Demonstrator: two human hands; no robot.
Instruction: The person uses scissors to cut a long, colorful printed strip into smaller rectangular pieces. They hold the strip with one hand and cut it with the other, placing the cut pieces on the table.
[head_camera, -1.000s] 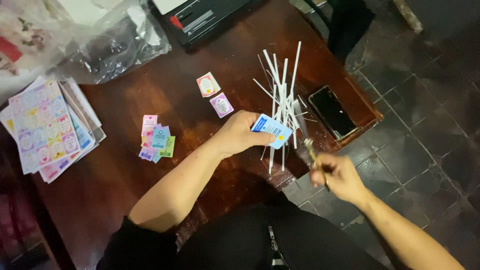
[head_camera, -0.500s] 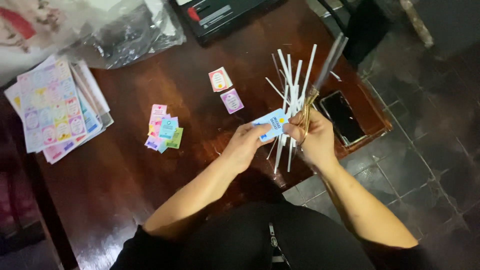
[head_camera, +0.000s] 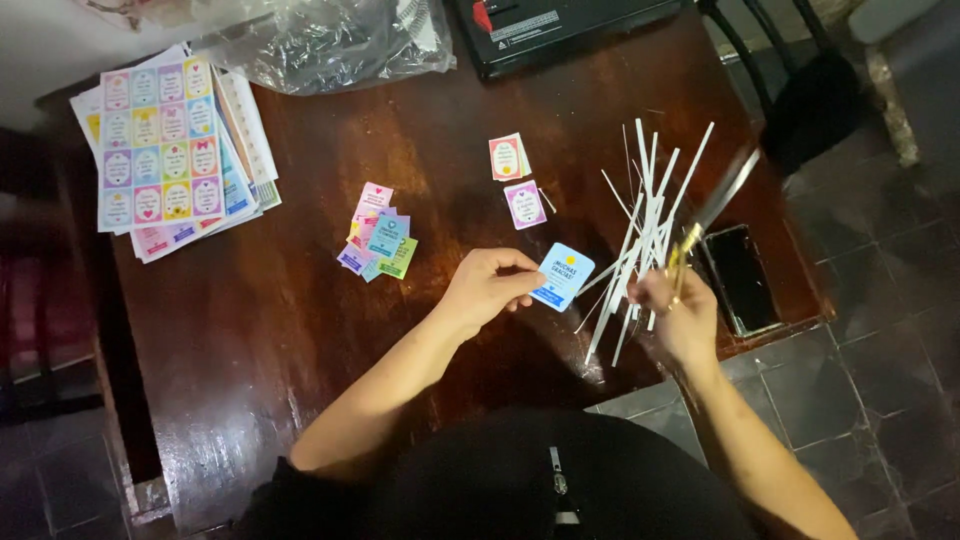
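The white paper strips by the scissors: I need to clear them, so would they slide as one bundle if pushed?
Probably not. The white paper strips lie loose and crisscrossed, so they would likely scatter. They look thin and narrow, so probably light and floppy, hard to pinch off the table.

My left hand pinches a small blue card by its edge between thumb and fingers, just above the dark wooden bench. My right hand grips scissors, blades raised and blurred, over a heap of white paper strips. A dark phone lies beside them. Small coloured cards sit near my left hand, two more cards beyond, and printed sheets are stacked at the far left corner.
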